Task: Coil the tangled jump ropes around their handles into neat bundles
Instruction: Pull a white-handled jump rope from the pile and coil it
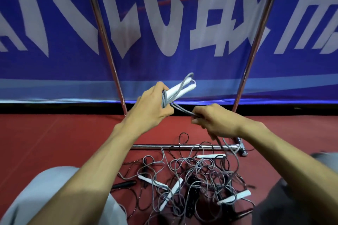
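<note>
My left hand [151, 106] grips a pair of white handles [180, 91] held side by side, with several turns of grey rope [165, 99] wound around their near end. My right hand [212, 120] pinches the grey cord [182, 110] that runs from that bundle, and the slack hangs from it down to the floor. Below my hands lies a tangled pile of grey and black jump ropes [197, 175] with white handles [171, 196] and black handles [123, 184] mixed in.
A chrome rack frame stands ahead, its two uprights [108, 47] rising in front of a blue banner [164, 23] and its base bar [182, 146] lying on the red floor [54, 142] behind the pile. My knees frame the pile left and right.
</note>
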A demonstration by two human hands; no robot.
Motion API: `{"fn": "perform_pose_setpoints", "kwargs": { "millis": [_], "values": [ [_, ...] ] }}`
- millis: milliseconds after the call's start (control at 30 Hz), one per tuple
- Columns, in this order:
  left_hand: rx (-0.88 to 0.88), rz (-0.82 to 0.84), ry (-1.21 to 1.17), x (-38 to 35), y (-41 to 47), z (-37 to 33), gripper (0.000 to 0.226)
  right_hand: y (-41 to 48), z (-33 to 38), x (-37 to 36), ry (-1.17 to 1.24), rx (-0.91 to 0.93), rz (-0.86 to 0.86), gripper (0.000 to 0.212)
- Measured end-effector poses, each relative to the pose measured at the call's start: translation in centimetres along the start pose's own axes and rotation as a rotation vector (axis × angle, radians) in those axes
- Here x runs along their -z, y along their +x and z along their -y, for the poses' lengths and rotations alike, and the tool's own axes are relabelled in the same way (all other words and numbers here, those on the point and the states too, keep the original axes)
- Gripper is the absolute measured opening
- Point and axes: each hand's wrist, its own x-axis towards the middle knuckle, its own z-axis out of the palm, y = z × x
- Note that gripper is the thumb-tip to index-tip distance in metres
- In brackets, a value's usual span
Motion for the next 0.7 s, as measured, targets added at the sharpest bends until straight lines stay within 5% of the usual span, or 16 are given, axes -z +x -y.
{"fn": "perform_pose_setpoints", "kwargs": {
  "millis": [200,367,500,700],
  "values": [
    [0.005,0.206,0.345,0.0,-0.3,0.1,0.032,-0.5,0.5,0.5,-0.303,0.298,-0.25,0.018],
    [-0.039,0.381,0.248,-1.2,-0.4,0.4,0.027,-0.9,0.4,0.9,-0.276,0.4,-0.401,0.017],
    [-0.174,0.478,0.186,-2.4,-0.8,0.0,0.054,-0.5,0.0,1.1,-0.077,0.301,-0.517,0.037],
    [-0.302,0.364,0.119,-3.7,-1.7,-2.3,0.043,0.4,-1.1,1.6,0.242,0.028,-0.633,0.033]
  ]
}}
